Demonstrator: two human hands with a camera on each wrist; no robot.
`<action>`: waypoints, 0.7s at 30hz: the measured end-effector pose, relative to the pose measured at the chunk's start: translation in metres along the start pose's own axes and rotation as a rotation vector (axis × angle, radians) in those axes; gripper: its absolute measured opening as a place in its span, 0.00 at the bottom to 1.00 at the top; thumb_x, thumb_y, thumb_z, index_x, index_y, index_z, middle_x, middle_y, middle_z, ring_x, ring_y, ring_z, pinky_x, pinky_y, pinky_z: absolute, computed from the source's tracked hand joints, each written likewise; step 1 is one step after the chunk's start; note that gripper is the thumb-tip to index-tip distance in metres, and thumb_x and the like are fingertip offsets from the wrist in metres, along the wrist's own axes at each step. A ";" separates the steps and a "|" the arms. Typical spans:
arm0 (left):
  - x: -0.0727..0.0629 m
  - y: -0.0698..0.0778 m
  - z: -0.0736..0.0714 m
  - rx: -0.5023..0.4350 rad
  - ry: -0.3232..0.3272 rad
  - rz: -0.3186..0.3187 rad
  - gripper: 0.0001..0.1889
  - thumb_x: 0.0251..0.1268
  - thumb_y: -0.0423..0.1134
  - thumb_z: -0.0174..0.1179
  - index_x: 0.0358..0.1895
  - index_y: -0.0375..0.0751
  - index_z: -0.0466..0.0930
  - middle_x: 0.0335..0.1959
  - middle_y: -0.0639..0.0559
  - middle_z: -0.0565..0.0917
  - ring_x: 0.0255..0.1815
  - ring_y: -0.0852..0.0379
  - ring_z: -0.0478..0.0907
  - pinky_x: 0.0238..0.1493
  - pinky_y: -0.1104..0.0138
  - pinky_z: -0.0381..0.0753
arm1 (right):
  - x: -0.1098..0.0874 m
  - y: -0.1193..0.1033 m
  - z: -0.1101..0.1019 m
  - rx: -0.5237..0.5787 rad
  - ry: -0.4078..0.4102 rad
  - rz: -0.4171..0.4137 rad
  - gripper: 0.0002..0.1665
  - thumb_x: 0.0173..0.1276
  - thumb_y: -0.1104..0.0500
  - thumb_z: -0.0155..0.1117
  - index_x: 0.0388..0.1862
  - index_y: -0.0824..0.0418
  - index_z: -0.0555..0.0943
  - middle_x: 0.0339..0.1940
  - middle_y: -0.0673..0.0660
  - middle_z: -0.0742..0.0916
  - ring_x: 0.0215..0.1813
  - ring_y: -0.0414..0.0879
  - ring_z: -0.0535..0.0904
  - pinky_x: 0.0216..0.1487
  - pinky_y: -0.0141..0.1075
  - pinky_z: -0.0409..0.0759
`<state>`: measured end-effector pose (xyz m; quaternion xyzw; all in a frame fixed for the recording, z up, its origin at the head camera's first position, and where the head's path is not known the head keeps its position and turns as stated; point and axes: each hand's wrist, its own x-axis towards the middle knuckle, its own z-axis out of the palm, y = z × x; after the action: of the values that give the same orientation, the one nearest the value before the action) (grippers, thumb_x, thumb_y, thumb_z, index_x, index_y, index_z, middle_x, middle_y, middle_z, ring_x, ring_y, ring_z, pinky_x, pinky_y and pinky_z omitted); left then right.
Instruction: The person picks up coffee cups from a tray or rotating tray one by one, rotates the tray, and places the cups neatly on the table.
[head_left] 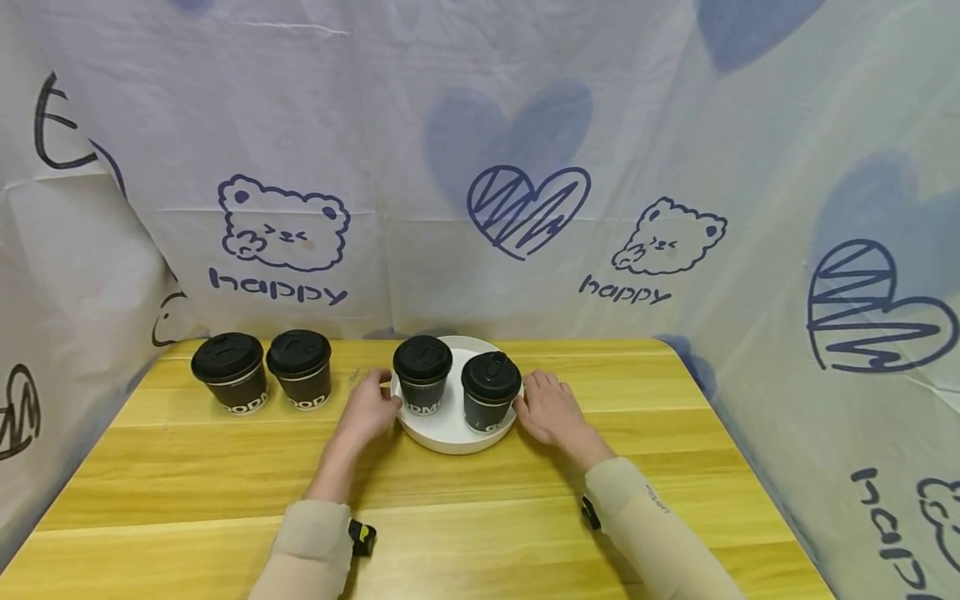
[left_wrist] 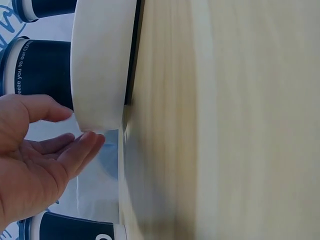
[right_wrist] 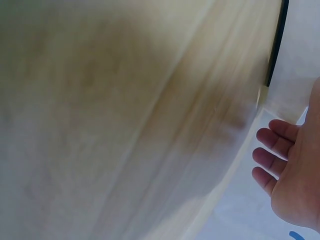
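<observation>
A round white tray (head_left: 438, 439) stands on the table, with two black-lidded paper cups (head_left: 422, 387) (head_left: 489, 408) upright on it. At its left side, my left hand (head_left: 369, 408) holds the rim, thumb over the edge and fingertips against the outer wall, as the left wrist view shows. My right hand (head_left: 551, 407) grips the opposite side. In the right wrist view the fingers (right_wrist: 270, 161) are bent beside the tray wall (right_wrist: 296, 55), while the thumb is hidden there. A dark strip (left_wrist: 134, 55) runs under the tray.
Two more dark cups with black lids (head_left: 234, 375) (head_left: 302, 373) stand side by side at the back left of the wooden table (head_left: 465, 533). Printed white cloth (head_left: 405, 250) hangs behind and along both sides.
</observation>
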<state>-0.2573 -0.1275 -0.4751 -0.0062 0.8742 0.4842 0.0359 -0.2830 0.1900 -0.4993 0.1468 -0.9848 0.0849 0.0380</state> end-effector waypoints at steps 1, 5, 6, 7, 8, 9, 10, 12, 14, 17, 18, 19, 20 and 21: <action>-0.001 0.000 0.000 -0.016 0.004 0.007 0.30 0.72 0.29 0.55 0.75 0.23 0.61 0.68 0.26 0.73 0.65 0.35 0.75 0.61 0.50 0.80 | 0.000 0.000 0.000 0.003 0.003 0.001 0.24 0.79 0.48 0.46 0.61 0.63 0.76 0.58 0.60 0.80 0.59 0.57 0.73 0.56 0.50 0.74; -0.005 0.004 -0.002 -0.071 0.018 0.035 0.34 0.69 0.29 0.57 0.76 0.23 0.59 0.73 0.25 0.68 0.72 0.31 0.69 0.70 0.45 0.74 | 0.000 0.001 0.002 0.009 0.009 0.004 0.24 0.80 0.48 0.46 0.61 0.62 0.77 0.58 0.60 0.80 0.59 0.57 0.73 0.55 0.50 0.73; -0.006 0.005 -0.003 -0.079 0.023 0.039 0.35 0.68 0.29 0.58 0.76 0.24 0.58 0.74 0.26 0.66 0.73 0.31 0.67 0.72 0.45 0.72 | 0.000 0.001 0.002 0.008 0.009 0.003 0.24 0.80 0.48 0.46 0.61 0.62 0.77 0.57 0.59 0.80 0.59 0.57 0.73 0.55 0.50 0.73; -0.007 0.005 -0.003 -0.088 0.026 0.044 0.36 0.68 0.29 0.58 0.77 0.24 0.58 0.75 0.26 0.65 0.75 0.31 0.65 0.73 0.45 0.70 | 0.000 0.002 0.003 0.009 0.011 0.001 0.24 0.80 0.48 0.45 0.61 0.62 0.77 0.57 0.60 0.80 0.59 0.57 0.73 0.55 0.50 0.73; -0.008 0.006 -0.003 -0.100 0.030 0.049 0.37 0.67 0.29 0.59 0.77 0.24 0.57 0.75 0.27 0.65 0.75 0.31 0.64 0.74 0.46 0.70 | 0.000 0.002 0.003 0.009 0.010 -0.001 0.24 0.80 0.48 0.45 0.61 0.62 0.77 0.57 0.60 0.80 0.59 0.57 0.73 0.55 0.50 0.73; -0.009 0.007 -0.003 -0.114 0.033 0.058 0.38 0.66 0.29 0.61 0.77 0.24 0.57 0.76 0.27 0.64 0.76 0.31 0.63 0.75 0.46 0.69 | 0.000 0.002 0.003 0.010 0.010 -0.003 0.24 0.80 0.48 0.45 0.61 0.62 0.77 0.57 0.60 0.80 0.59 0.57 0.73 0.55 0.50 0.73; -0.009 0.007 -0.002 -0.127 0.035 0.068 0.39 0.65 0.29 0.62 0.77 0.24 0.56 0.77 0.27 0.63 0.77 0.31 0.62 0.75 0.47 0.68 | 0.000 0.003 0.004 0.010 0.008 -0.005 0.25 0.80 0.47 0.45 0.61 0.63 0.77 0.57 0.60 0.80 0.58 0.57 0.73 0.55 0.50 0.73; -0.010 0.008 -0.001 -0.154 0.041 0.100 0.41 0.64 0.29 0.64 0.77 0.23 0.55 0.77 0.27 0.61 0.77 0.31 0.61 0.76 0.47 0.66 | 0.000 0.003 0.004 0.011 0.006 -0.007 0.25 0.80 0.47 0.44 0.61 0.63 0.76 0.57 0.60 0.79 0.58 0.57 0.73 0.55 0.50 0.73; -0.010 0.008 0.000 -0.177 0.048 0.132 0.44 0.63 0.30 0.68 0.78 0.23 0.53 0.77 0.26 0.60 0.78 0.30 0.60 0.77 0.47 0.65 | 0.000 0.003 0.003 0.015 0.003 -0.007 0.26 0.80 0.47 0.44 0.61 0.63 0.76 0.57 0.61 0.79 0.58 0.58 0.73 0.56 0.50 0.73; -0.008 0.009 0.004 -0.206 0.055 0.163 0.48 0.61 0.32 0.73 0.78 0.23 0.52 0.77 0.25 0.60 0.78 0.30 0.59 0.78 0.47 0.63 | -0.001 0.002 0.003 0.015 0.001 -0.006 0.26 0.81 0.47 0.44 0.61 0.63 0.76 0.58 0.61 0.79 0.59 0.57 0.73 0.56 0.50 0.73; -0.008 0.009 0.005 -0.221 0.055 0.168 0.49 0.60 0.33 0.74 0.78 0.23 0.51 0.77 0.25 0.60 0.79 0.31 0.59 0.79 0.47 0.62 | -0.001 0.002 0.002 0.016 0.000 -0.005 0.26 0.81 0.47 0.44 0.61 0.63 0.76 0.58 0.61 0.79 0.59 0.57 0.72 0.56 0.50 0.73; -0.007 0.010 0.006 -0.234 0.054 0.169 0.50 0.59 0.33 0.75 0.78 0.23 0.51 0.77 0.25 0.60 0.79 0.32 0.59 0.79 0.48 0.61 | -0.001 0.002 0.003 0.016 0.001 -0.005 0.25 0.81 0.47 0.44 0.61 0.63 0.76 0.58 0.61 0.79 0.59 0.58 0.72 0.56 0.50 0.73; -0.006 0.010 0.008 -0.250 0.052 0.172 0.51 0.58 0.33 0.76 0.78 0.24 0.51 0.77 0.26 0.60 0.79 0.32 0.58 0.80 0.48 0.60 | -0.001 0.002 0.004 0.017 0.004 -0.005 0.25 0.81 0.47 0.44 0.61 0.63 0.76 0.58 0.61 0.79 0.59 0.58 0.72 0.56 0.50 0.73; -0.005 0.009 0.009 -0.263 0.050 0.173 0.51 0.58 0.33 0.76 0.78 0.24 0.51 0.77 0.26 0.61 0.80 0.33 0.58 0.80 0.48 0.59 | -0.001 0.002 0.004 0.018 0.008 -0.008 0.25 0.81 0.47 0.44 0.61 0.63 0.76 0.58 0.61 0.79 0.59 0.58 0.73 0.56 0.50 0.73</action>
<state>-0.2523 -0.1148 -0.4719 0.0525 0.8011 0.5955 -0.0288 -0.2831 0.1917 -0.5039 0.1506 -0.9833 0.0941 0.0407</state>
